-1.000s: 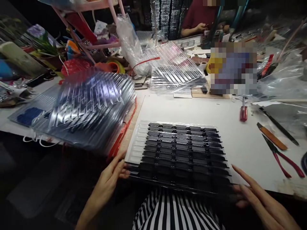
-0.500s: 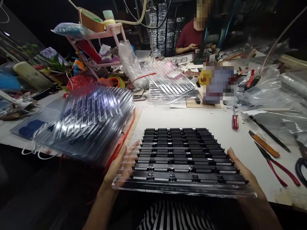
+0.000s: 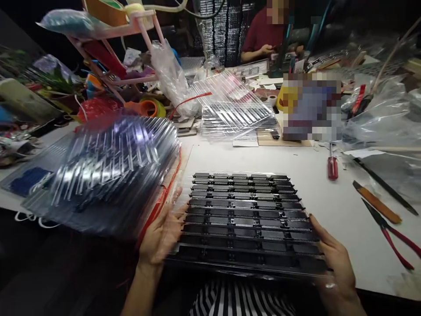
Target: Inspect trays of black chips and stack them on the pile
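Between my hands is a clear plastic tray (image 3: 177,219) loaded with rows of black comb-edged plastic parts (image 3: 245,208). My left hand (image 3: 161,235) grips its left side, the fingers showing through the clear plastic. At the right side my right hand (image 3: 335,250) holds the edge, with the thumb on top and the other fingers hidden beneath. The tray is over the front edge of the white table (image 3: 210,158). Left of it lies a stack of empty clear ribbed trays (image 3: 115,162), with red cord (image 3: 171,184) along its right side.
More clear trays (image 3: 230,109) lie at the back. On the right are a red-handled screwdriver (image 3: 332,166), a knife with an orange handle (image 3: 378,202), red-handled pliers (image 3: 388,232) and plastic bags (image 3: 384,127). A pink rack (image 3: 141,26) stands back left. Another person (image 3: 259,39) sits across the table.
The filled tray has tilted and shifted slightly left in both my hands. My view has turned a little, so the tools on the right appear farther right.
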`<state>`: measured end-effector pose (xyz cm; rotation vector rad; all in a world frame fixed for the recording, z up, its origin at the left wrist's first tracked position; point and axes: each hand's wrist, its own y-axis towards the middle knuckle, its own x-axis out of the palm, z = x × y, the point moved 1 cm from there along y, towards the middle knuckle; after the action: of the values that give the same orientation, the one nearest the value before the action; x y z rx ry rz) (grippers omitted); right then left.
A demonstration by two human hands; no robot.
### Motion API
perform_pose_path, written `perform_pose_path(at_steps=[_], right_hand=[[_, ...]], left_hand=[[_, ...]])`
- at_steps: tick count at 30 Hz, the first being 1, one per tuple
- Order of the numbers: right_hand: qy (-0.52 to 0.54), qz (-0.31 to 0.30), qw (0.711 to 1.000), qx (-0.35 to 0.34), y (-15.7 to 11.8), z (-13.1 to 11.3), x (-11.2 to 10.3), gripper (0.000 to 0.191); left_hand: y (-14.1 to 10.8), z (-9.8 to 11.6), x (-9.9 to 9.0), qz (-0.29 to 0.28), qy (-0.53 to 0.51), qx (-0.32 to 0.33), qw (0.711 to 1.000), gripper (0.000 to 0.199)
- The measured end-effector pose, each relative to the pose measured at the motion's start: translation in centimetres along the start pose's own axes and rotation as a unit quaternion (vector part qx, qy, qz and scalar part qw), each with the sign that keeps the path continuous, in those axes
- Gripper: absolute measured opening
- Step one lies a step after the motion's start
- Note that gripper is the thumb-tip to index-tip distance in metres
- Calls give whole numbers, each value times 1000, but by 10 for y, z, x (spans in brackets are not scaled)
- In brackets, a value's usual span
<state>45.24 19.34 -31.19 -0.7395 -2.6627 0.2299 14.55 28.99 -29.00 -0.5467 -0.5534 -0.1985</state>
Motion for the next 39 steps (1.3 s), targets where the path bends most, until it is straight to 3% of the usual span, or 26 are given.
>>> perform_pose_path(at_steps=[6, 13, 20, 25, 31, 35, 39], right_hand=[[-9, -79, 995, 60, 4, -17, 17, 39], [-5, -83, 993, 85, 7, -14, 14, 45], [28, -40, 997, 62, -3, -8, 14, 69], [94, -29, 987, 130, -7, -5, 13, 50], [285, -45, 927, 239, -5, -7, 16, 37], [360, -46, 896, 255, -5, -10, 17, 37], [380, -60, 885, 262, -4, -7, 16, 35]], left_hand=[[3, -1, 3, 37, -28, -13, 999, 55], [4, 5, 4, 82, -52, -56, 994, 57], [2, -4, -2, 39, -9, 36, 999, 53], [3, -6, -4, 42, -2, 17, 999, 47], [4, -8, -5, 7, -56, 36, 998, 46], [3, -9, -6, -30, -93, 37, 995, 48], [3, -10, -8, -69, -126, 31, 989, 50]])
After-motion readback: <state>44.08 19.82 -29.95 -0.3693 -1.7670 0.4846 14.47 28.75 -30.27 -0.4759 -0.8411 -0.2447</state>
